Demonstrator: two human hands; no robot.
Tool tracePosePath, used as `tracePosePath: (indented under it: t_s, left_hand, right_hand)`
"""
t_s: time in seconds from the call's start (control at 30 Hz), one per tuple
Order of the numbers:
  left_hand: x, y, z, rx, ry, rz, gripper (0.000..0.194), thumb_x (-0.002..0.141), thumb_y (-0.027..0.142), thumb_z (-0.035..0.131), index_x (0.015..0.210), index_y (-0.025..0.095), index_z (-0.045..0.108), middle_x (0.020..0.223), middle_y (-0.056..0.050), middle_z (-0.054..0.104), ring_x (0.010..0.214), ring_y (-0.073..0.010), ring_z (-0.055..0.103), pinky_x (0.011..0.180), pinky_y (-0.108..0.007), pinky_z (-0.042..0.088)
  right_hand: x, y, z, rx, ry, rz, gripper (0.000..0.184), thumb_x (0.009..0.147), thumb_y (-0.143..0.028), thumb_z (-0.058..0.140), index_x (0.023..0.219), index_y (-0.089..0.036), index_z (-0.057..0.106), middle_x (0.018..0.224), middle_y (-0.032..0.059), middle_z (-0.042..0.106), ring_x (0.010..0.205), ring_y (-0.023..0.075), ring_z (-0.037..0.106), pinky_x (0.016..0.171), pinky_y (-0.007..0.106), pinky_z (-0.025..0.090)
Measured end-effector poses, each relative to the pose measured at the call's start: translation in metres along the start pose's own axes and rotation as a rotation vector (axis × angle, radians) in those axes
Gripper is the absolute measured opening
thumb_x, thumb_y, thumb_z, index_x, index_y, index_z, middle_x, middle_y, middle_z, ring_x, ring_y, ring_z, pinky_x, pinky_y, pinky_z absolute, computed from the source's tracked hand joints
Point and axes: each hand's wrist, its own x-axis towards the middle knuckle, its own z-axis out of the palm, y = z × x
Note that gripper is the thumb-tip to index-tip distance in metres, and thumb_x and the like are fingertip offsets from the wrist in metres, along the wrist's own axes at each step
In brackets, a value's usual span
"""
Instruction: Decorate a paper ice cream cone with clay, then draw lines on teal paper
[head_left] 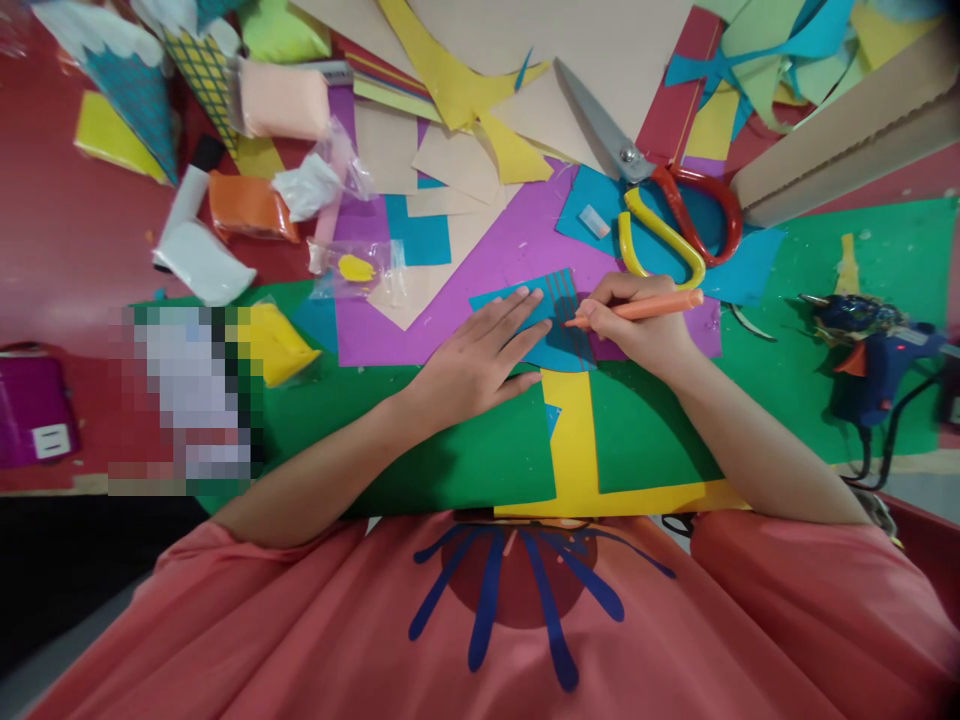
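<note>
Under my left hand point(487, 350) lies a piece of blue paper point(536, 345); the fingers rest flat and spread on it, pressing it to the table. My right hand point(630, 320) grips an orange marker point(660, 304), its tip at the blue paper's right part. Several dark reddish lines run across that part of the paper. Beneath it are a purple sheet point(465, 290) and a green sheet point(420, 450), with a yellow strip point(571, 430) just below.
Large scissors point(634, 165) with red and yellow handles lie beyond my right hand. A blue glue gun point(874, 370) rests at the far right, near a cardboard piece point(840, 140). Clay packets, such as an orange one point(247, 205) and a yellow one point(274, 343), sit at left.
</note>
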Motion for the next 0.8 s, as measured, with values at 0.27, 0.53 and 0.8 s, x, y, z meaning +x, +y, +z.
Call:
tracePosePath:
  t_s: [0.27,0.53,0.8]
  left_hand:
    - [0.0018,-0.0013,-0.0078,0.038,-0.055,-0.095,0.057,0.098,0.044,0.044,0.147,0.015,0.041,0.154,-0.019,0.04,0.145,-0.0336,0.035,0.118,-0.053,0.03]
    - [0.0013,-0.0007,-0.009,0.016,-0.079,-0.096,0.056,0.097,0.048,0.044,0.146,0.021,0.043,0.156,-0.015,0.038,0.147,-0.0357,0.03,0.117,-0.057,0.03]
    - [0.0021,-0.0068,-0.0092,0.007,-0.087,-0.036,0.053,0.1,0.044,0.04,0.146,0.017,0.043,0.157,-0.016,0.036,0.148,-0.0317,0.031,0.117,-0.052,0.033]
  right_hand:
    - [-0.0022,0.0004,-0.0013,0.089,0.094,0.036,0.032,0.084,-0.039,0.065,0.059,-0.019,0.061,0.058,0.0004,0.062,0.052,0.0106,0.055,0.049,0.026,0.041]
    - [-0.0011,-0.0001,-0.0007,0.083,0.095,0.045,0.032,0.084,-0.039,0.066,0.06,-0.019,0.061,0.056,0.0008,0.062,0.053,0.0116,0.057,0.048,0.026,0.041]
    - [-0.0017,-0.0012,-0.0008,0.017,0.052,0.011,0.03,0.086,-0.037,0.064,0.062,-0.02,0.059,0.056,-0.0001,0.062,0.052,0.0107,0.053,0.049,0.027,0.039]
